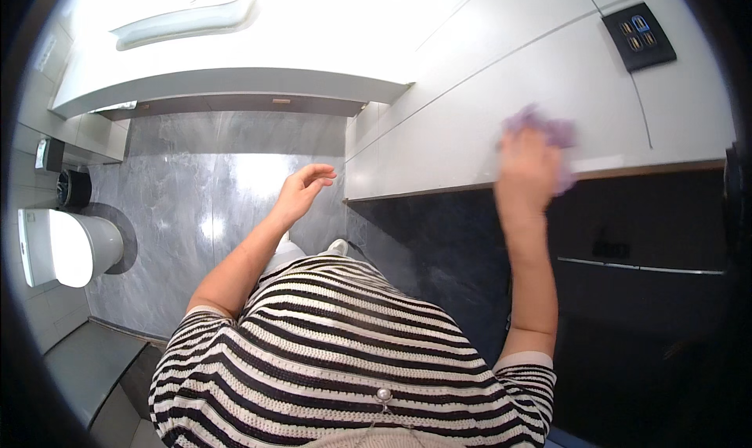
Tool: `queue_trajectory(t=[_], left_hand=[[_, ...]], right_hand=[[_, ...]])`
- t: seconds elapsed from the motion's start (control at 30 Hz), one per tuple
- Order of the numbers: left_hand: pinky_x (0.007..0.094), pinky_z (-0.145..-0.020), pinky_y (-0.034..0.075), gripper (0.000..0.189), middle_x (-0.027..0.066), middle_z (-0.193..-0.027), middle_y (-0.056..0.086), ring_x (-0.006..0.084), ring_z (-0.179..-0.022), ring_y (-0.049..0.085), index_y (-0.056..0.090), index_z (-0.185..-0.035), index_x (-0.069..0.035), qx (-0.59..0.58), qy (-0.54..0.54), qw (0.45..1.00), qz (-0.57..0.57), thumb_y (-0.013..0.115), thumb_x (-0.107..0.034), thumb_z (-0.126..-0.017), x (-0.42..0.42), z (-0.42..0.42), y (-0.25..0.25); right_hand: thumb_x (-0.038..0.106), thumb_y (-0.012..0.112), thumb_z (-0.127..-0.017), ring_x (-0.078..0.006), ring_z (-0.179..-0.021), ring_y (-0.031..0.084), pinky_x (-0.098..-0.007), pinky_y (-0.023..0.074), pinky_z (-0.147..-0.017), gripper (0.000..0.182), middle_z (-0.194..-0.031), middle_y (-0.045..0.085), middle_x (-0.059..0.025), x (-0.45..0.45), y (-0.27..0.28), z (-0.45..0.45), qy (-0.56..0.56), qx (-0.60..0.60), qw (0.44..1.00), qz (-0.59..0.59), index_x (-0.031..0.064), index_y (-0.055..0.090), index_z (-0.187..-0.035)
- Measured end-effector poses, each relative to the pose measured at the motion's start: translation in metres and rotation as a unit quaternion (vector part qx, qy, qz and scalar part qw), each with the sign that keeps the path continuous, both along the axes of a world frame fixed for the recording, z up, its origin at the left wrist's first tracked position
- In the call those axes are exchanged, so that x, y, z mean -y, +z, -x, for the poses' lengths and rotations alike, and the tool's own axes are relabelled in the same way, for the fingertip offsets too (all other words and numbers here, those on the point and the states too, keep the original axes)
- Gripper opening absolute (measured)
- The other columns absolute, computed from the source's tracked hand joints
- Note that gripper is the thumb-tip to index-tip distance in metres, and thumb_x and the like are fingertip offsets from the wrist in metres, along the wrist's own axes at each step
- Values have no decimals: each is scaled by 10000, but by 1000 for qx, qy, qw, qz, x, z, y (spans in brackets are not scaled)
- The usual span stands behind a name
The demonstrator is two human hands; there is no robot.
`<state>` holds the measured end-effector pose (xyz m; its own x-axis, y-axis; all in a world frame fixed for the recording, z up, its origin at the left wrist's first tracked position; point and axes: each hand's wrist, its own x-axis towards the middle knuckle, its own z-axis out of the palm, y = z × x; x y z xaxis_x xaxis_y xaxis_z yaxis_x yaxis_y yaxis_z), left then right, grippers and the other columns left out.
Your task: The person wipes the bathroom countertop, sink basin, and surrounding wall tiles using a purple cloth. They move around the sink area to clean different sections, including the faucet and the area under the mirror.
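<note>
My right hand (529, 160) is on a crumpled purple cloth (555, 132), held flat against the white wall tiles (446, 148) near their lower edge. Both hand and cloth are blurred, and part of the cloth is covered by the fingers. In front of my body, my left hand (305, 188) hangs in the air over the grey floor. Its fingers are loosely curved, the thumb stands apart, and nothing is in it.
A black switch panel (639, 37) is mounted on the tiles, up and right of the cloth. Ahead juts a white washbasin counter (235, 81). On the left stand a toilet (76, 248) and a black bin (74, 188). A dark glossy door or panel (634, 307) fills the right side.
</note>
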<state>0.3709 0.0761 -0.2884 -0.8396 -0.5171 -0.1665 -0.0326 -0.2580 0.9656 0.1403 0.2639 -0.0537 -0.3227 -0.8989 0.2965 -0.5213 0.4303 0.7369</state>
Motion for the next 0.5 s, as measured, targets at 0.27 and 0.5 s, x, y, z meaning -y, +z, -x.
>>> queue_trajectory(t=[0.27, 0.5], left_hand=[[290, -881, 456, 300, 109, -1074, 639, 167, -966, 614, 564, -1131, 21, 18, 73, 997, -16, 438, 45, -860, 46, -63, -9], [297, -882, 464, 284, 139, -1072, 628, 190, -974, 610, 549, -1145, 45, 45, 205, 977, -32, 451, 26, -879, 79, -150, -34]], right_hand=[[203, 517, -791, -242, -1028, 497, -447, 315, -905, 241, -1050, 603, -109, -3, -227, 1, 4, 200, 940, -277, 71, 698, -882], [234, 492, -851, -206, -1056, 493, -464, 302, -952, 254, -991, 652, -14, 7, -296, 26, 9, 252, 915, -316, 135, 725, -876]])
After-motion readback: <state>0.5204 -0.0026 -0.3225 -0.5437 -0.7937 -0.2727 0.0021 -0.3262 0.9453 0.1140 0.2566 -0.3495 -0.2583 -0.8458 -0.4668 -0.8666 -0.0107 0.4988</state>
